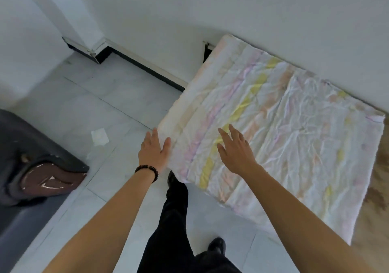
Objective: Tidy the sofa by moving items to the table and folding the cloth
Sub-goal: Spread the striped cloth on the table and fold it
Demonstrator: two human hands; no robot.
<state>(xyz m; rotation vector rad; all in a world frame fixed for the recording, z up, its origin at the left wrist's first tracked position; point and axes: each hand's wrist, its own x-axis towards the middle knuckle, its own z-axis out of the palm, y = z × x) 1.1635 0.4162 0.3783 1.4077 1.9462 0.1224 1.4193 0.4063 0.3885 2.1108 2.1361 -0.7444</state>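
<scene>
A pale cloth (290,129) with pink, yellow and orange stripes lies spread flat and wrinkled over the table (376,192), whose brown top shows only at the right edge. My left hand (154,149), with a dark bead bracelet on its wrist, has straight fingers at the cloth's near left corner. My right hand (236,149) hovers flat with spread fingers over the yellow stripe; whether it touches the cloth I cannot tell. The dark sofa (19,188) fills the lower left, with a brown patterned item (52,179) lying on it.
A white scrap of paper (100,137) lies on the grey tiled floor between sofa and table. White walls with a dark skirting run behind the table. My dark-trousered legs and black shoes (216,245) stand at the table's near edge.
</scene>
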